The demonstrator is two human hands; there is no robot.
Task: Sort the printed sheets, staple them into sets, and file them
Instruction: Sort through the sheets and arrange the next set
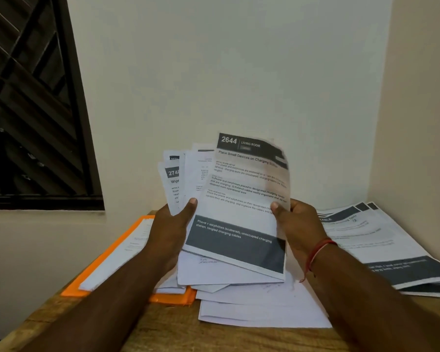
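Both hands hold a fan of printed sheets (188,174) upright above the table (175,326). The left hand (173,224) grips the fan near its lower edge, thumb on the front. The right hand (297,222) pinches the right edge of the front sheet (241,212) (headed "2644 LIVING ROOM"). An orange folder (104,252) bearing papers lies at 9 o'clock from the hands, loose white sheets (259,311) at 6 o'clock, and a printed stack (391,240) at 3 o'clock.
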